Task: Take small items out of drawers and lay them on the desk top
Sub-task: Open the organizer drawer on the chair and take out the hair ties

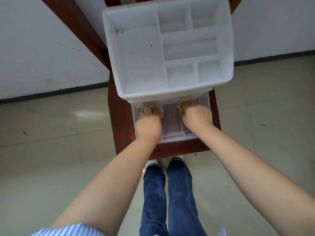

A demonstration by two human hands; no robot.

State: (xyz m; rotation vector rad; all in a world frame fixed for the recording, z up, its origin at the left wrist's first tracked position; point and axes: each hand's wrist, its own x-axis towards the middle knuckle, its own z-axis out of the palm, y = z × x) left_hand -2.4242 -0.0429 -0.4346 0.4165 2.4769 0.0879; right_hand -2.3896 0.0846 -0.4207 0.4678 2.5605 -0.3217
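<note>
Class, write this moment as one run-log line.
stage: reaching into clear drawer | left hand: on pale ruffled item | right hand: on yellow item | top tray: no items seen

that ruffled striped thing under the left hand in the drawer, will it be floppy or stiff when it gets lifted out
Probably floppy: the ruffled striped item shows gathered, pleated folds like fabric, bunched under the left hand. Likely light too, since it sits crumpled in the clear drawer without holding a rigid shape. Unlikely to roll or break, though motion blur hides exactly what it is.
</note>
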